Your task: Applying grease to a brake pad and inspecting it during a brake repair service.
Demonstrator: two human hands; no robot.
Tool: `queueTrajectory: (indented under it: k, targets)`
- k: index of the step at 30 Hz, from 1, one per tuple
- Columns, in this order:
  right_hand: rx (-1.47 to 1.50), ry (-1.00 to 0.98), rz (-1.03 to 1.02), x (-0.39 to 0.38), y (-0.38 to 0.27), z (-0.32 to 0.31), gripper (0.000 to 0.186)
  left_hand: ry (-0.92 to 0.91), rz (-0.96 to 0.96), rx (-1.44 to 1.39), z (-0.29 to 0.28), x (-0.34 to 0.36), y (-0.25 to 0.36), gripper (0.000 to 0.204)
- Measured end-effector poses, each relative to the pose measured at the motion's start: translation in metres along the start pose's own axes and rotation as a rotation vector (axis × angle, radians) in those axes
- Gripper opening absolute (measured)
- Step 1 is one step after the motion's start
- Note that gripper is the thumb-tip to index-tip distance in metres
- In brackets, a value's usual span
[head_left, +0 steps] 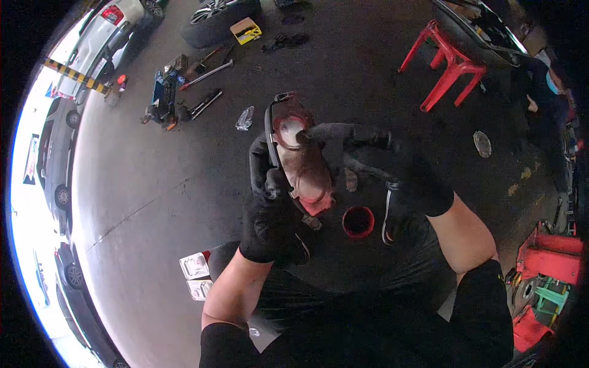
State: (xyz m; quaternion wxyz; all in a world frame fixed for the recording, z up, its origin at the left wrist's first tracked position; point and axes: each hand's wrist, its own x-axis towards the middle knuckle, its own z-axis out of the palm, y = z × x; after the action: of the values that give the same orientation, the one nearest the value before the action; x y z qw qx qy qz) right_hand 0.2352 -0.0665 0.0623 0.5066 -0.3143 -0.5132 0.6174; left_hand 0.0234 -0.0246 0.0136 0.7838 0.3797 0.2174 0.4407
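Observation:
My left hand, in a black glove, grips a brake pad along its left edge and holds it up before me. The pad's metal back faces me, with two round marks and reddish smears across it. My right hand, also gloved in black, has a finger stretched out to the upper round mark, and its thumb sits apart below. No object shows between the right hand's fingers. Below the pad is a small round open tub with a red rim and a dark red inside.
Tools and a blue tool case lie ahead to the left, near a wheel. A red plastic stool stands ahead right. Flat packages lie left, a red jack-like machine right. Another person is at far right.

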Motion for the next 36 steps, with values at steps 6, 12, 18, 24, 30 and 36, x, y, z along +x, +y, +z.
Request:
queueTrajectory:
  k: [6, 12, 18, 24, 30, 36]
  targets:
    - [-0.170, -0.023, -0.097, 0.003, 0.011, 0.003, 0.042, 0.090, -0.140, 0.216, -0.037, -0.001, -0.012, 0.074]
    - [0.090, -0.061, 0.106, -0.002, -0.004, 0.014, 0.040, -0.031, 0.106, 0.184, -0.005, 0.002, -0.001, 0.075]
    - [-0.092, 0.020, 0.251, -0.012, -0.032, 0.011, 0.037, 0.001, 0.403, 0.829, -0.014, -0.001, 0.014, 0.067]
    - [-0.031, -0.001, 0.101, -0.012, -0.003, 0.013, 0.037, 0.080, 0.524, 1.726, -0.016, -0.004, 0.024, 0.058]
    - [0.098, 0.051, 0.069, -0.011, -0.012, 0.019, 0.029, 0.214, 0.484, 1.735, -0.002, -0.003, 0.022, 0.054]
    - [0.102, 0.001, 0.081, -0.007, -0.008, 0.021, 0.036, 0.025, 0.239, 0.519, -0.008, 0.006, 0.016, 0.070]
